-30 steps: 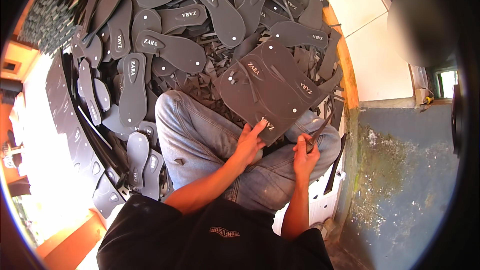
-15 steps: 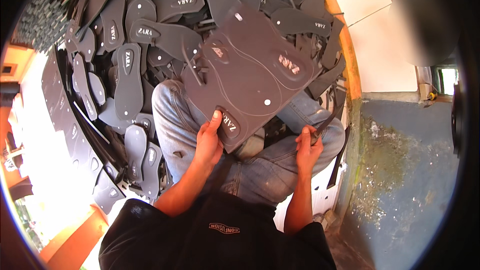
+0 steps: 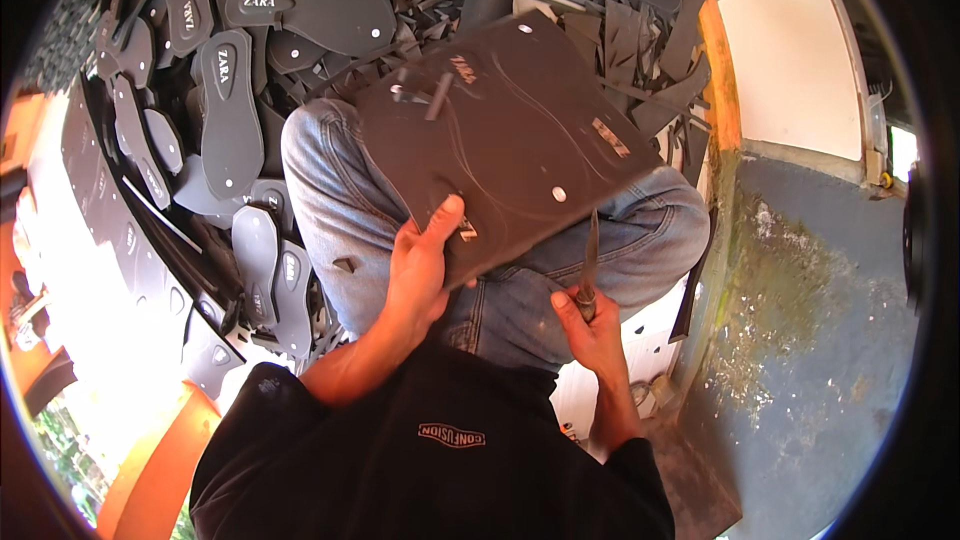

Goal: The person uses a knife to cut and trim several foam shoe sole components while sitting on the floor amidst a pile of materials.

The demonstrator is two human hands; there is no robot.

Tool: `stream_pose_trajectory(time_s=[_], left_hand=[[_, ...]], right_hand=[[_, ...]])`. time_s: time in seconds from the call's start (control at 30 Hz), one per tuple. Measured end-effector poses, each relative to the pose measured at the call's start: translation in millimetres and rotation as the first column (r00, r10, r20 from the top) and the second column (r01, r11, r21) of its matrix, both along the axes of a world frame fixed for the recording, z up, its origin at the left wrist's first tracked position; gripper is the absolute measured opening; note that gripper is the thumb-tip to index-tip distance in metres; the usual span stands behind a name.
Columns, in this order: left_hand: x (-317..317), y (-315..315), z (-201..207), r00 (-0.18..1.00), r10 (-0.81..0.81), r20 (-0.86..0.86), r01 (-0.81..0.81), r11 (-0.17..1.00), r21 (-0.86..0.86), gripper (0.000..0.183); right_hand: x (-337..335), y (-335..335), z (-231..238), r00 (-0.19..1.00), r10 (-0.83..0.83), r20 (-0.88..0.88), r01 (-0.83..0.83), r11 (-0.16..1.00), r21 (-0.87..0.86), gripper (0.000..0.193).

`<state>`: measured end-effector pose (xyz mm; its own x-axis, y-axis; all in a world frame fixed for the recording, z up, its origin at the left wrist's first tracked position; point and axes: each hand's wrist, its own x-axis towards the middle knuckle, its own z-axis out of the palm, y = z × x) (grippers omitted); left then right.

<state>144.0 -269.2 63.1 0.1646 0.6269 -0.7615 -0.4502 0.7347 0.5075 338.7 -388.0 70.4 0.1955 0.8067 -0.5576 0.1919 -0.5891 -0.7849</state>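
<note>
A dark foam sheet [image 3: 530, 130] with curved sole outlines, small printed pads and white dots is tilted above my crossed legs. Its lower left edge is in my left hand [image 3: 420, 258], thumb on top and fingers underneath. My right hand [image 3: 594, 328] is closed around the handle of a knife [image 3: 590, 260], whose narrow blade points up and away, close to the sheet's near right edge. A thin loose offcut strip [image 3: 438, 97] shows blurred over the sheet's upper left part. A small dark scrap [image 3: 345, 265] lies on my left trouser leg.
Cut sandal soles [image 3: 232, 110] are heaped ahead and to the left. Narrow offcuts [image 3: 630, 50] pile up behind the sheet. More marked sheets [image 3: 120, 230] lie at the left in bright light. A wooden edge [image 3: 722, 60] and a stained blue-grey floor [image 3: 800, 310] are on the right.
The right hand has drawn back toward my body and left, with the knife blade now plainly visible. The sheet has tilted and shifted slightly, still in my left hand. The view has moved too.
</note>
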Motion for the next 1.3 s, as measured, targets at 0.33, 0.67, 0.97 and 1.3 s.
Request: stream_pose_trajectory(time_s=[0.33, 0.67, 0.97, 1.3], left_hand=[[6.2, -17.0, 6.4, 1.000, 0.000, -0.006, -0.001, 0.995, -0.095, 0.029], [3.7, -14.6, 3.5, 1.000, -0.014, -0.021, 0.012, 0.994, -0.106, 0.032], [-15.1, -10.4, 7.8, 0.974, -0.217, -0.062, 0.204, 0.964, -0.170, 0.036], [-20.6, -9.2, 2.9, 0.971, -0.227, -0.076, 0.209, 0.959, -0.194, 0.039]], right_hand=[[-14.5, -16.9, 14.7, 0.957, 0.207, 0.205, -0.162, 0.963, -0.217, 0.033], [-17.5, -14.7, 9.6, 0.938, 0.217, 0.270, -0.162, 0.964, -0.212, 0.029], [-25.9, 1.3, -1.8, 0.912, 0.272, 0.306, -0.203, 0.950, -0.238, 0.026], [-34.3, 24.0, -14.7, 0.874, 0.343, 0.343, -0.279, 0.934, -0.224, 0.023]])
